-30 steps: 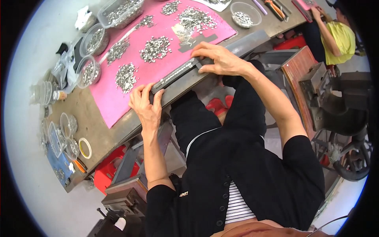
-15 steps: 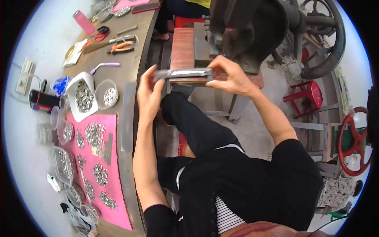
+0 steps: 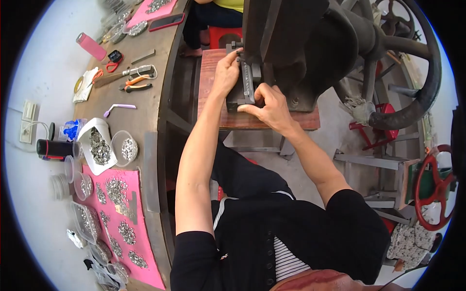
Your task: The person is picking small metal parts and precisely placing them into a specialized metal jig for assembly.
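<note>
A narrow dark metal bar [image 3: 248, 80] with a row of small shiny pieces along it lies lengthwise in the metal fixture of a large dark press [image 3: 310, 43]. My left hand [image 3: 226, 73] is closed at the bar's far end, its fingertips against the fixture there. At the near end, my right hand [image 3: 273, 107] grips with its thumb in front and its bent fingers on the right side. A dark block [image 3: 256, 72] stands just right of the bar. The fixture rests on a reddish wooden top [image 3: 209, 77].
On the left bench, a pink mat [image 3: 141, 233] bears several piles of small metal pieces. A white tray [image 3: 112, 160], clear tubs, pliers [image 3: 138, 88] and a purple-handled brush [image 3: 121, 106] lie around it. The press's big wheel [image 3: 432, 63] stands right; another person [image 3: 218, 22] sits beyond.
Both hands have brought the bar down and away from me, from mid-air into the press fixture. It has turned from crosswise to lengthwise, with my left hand now at its far end.
</note>
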Tool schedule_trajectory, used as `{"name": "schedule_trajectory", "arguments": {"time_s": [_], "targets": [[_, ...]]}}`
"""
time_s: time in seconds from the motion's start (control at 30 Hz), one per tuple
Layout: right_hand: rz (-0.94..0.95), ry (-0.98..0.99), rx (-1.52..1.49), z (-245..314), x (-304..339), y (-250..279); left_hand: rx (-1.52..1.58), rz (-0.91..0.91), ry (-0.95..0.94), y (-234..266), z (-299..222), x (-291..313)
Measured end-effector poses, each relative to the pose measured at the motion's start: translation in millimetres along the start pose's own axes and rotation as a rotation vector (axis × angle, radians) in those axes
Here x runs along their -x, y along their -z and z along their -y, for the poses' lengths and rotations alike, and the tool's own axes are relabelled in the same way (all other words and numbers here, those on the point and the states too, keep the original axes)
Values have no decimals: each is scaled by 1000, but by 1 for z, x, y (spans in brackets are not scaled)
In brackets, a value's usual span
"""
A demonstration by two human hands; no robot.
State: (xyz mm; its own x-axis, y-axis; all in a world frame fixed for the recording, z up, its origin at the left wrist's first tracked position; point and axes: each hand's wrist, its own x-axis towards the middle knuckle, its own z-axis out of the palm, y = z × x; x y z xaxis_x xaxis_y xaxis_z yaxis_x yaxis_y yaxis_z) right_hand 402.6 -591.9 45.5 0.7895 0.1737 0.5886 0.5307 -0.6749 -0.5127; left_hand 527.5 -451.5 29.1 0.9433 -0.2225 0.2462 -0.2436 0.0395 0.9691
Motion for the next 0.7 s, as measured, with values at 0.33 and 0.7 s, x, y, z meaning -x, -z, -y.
{"name": "schedule_trajectory", "arguments": {"time_s": [0.33,0.7], "targets": [[-752,340,84,41,28,178,-81,7,-2,25,-16,45],[-861,-373,43,-4,45,237,-426,142,-202,9,-15,91]]}}
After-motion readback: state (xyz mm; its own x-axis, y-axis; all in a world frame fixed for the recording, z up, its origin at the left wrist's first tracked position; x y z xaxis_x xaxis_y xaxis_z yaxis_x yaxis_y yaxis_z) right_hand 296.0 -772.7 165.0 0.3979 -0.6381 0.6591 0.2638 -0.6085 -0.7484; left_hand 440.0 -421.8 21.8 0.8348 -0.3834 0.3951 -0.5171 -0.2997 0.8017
